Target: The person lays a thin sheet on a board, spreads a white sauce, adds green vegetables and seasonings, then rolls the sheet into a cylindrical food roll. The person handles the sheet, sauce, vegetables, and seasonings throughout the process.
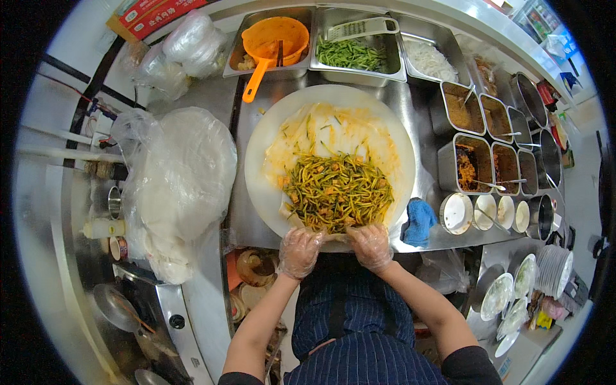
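A heap of dressed green vegetable shreds with small orange-brown pieces (338, 192) lies on a thin, sauce-stained wrapper (343, 128). Under the wrapper is a large round white board (258, 183). Both my hands wear clear plastic gloves and are at the board's near edge. My left hand (300, 250) is closed on the wrapper's near edge, just left of the middle. A short way to the right, my right hand (371, 247) pinches the same edge, which is lifted against the heap. My fingertips are partly hidden.
Behind the board stand an orange strainer (276, 38), a tray of green shreds (351, 54) and one of white shreds (431, 61). Metal seasoning tubs (461, 109) and a blue cloth (418, 221) are at the right. Plastic-covered pale sheets (192, 173) lie left.
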Demonstrator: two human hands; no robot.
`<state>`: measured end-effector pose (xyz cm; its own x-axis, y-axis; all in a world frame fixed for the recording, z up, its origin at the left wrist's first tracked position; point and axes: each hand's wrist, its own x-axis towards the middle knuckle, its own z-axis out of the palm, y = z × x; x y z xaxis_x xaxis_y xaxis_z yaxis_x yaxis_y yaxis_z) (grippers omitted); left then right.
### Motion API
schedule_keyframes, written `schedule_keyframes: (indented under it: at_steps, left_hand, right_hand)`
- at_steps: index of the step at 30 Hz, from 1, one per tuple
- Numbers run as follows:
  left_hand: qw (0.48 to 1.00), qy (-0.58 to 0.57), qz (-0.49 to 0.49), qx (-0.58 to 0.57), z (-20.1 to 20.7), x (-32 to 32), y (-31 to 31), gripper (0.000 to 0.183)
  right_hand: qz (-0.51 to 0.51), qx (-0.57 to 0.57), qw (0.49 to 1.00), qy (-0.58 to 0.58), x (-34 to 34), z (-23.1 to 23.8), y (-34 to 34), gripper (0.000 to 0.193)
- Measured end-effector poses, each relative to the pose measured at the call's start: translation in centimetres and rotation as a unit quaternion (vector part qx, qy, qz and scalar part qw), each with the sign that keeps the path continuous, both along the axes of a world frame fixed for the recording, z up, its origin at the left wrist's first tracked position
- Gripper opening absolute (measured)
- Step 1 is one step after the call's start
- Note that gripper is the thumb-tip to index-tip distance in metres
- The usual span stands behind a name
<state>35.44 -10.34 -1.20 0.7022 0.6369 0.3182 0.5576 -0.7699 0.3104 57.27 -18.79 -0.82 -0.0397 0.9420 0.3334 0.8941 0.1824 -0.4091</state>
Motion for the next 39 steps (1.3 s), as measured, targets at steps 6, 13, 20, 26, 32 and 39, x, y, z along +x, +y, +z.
schedule_keyframes:
  at_steps: [6,13,20,26,32,39]
  left_hand:
    - [0.999,0.035,0.023,-0.021,-0.1,-2.7,-2.9,0.023]
    - [0.999,-0.02,0.038,0.012,2.7,1.7,-0.1,0.024]
    - [0.999,0.016,0.045,0.021,0.3,0.2,1.5,0.021]
    - [0.993,-0.041,0.09,0.059,3.1,2.5,0.3,0.015]
    - [0.999,-0.028,-0.028,0.01,2.5,8.6,-3.4,0.012]
    - [0.996,0.048,-0.047,0.051,-0.9,10.1,-3.2,0.007]
  right_hand:
    - [0.053,-0.001,0.998,-0.025,-0.2,-1.3,-2.8,0.019]
    - [0.011,-0.011,1.0,0.016,-0.8,0.9,0.5,0.024]
    - [-0.032,0.027,0.995,-0.089,0.1,-0.2,1.9,0.022]
    - [-0.02,0.004,0.999,0.028,1.3,4.1,1.2,0.017]
    - [-0.323,-0.161,0.931,0.063,11.7,0.4,4.3,0.022]
    - [-0.346,-0.207,0.915,-0.02,12.2,-1.0,7.3,0.029]
